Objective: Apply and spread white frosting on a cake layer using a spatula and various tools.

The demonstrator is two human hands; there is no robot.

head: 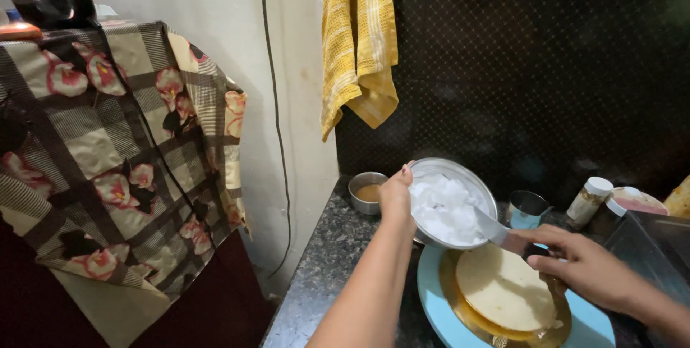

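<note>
Round steel bowl (460, 175), tilted toward the viewer, filled with white cream (447, 211). A flat metal knife blade (491, 227) dips into the cream. Below, a pale round cake layer (503, 287) lies flat on a gold board (467, 312) atop a light-blue plate (435, 305).

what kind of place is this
Most likely a home kitchen: a speckled stone counter by a dark tiled wall, a yellow towel hanging above, and a cake layer beside a steel bowl of white cream.

free: granite counter (327, 276) front-left | blocked: small steel cup (366, 192), spice jar (588, 200) behind cake (503, 287)
</note>
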